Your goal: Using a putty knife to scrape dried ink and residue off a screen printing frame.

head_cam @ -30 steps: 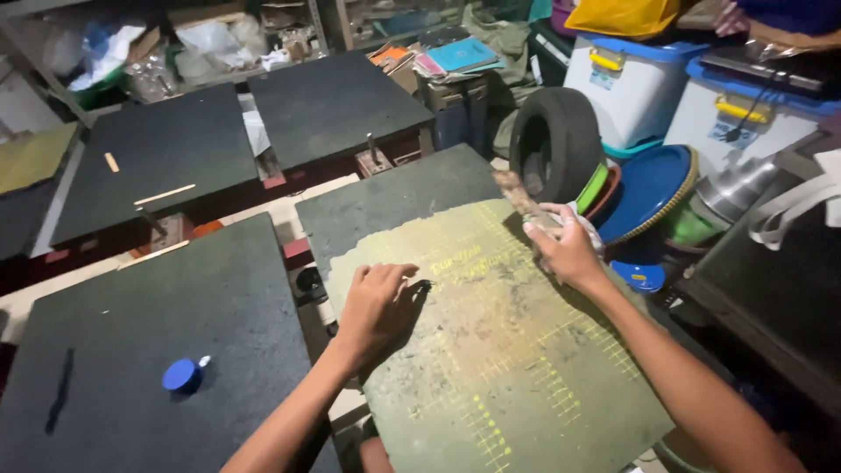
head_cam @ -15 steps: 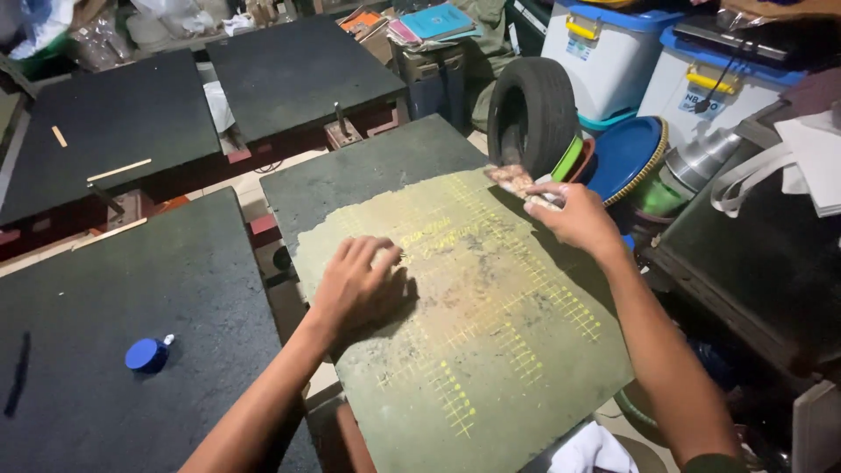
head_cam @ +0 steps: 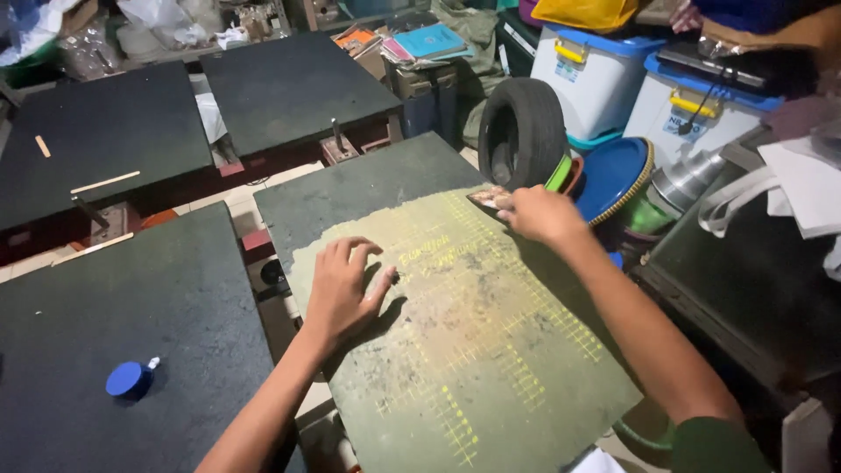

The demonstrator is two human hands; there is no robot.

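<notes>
The left hand is laid flat, fingers spread wide, on the yellow-green coated patch of the dark surface directly in front of the person; nothing is held in it. The right hand is closed around a small flat scraper-like tool, whose stained tip is pressed at the far right corner of the patch. The patch is marked with a grid of yellow lines and is worn darker in its middle.

Compared with the frame half a second earlier, the left hand is seen slightly nearer the left edge of the patch, with the fingers more clearly splayed. The right hand has stayed at the far corner, and the tool is still gripped there. The view has shifted, so that more of the neighbouring surfaces is shown.

On the near-left surface a small blue cap-like object is lying, well apart from both hands. Beyond the right hand a black tyre is standing upright, just beside a blue round lid. White storage boxes with blue lids are stacked behind them.
</notes>
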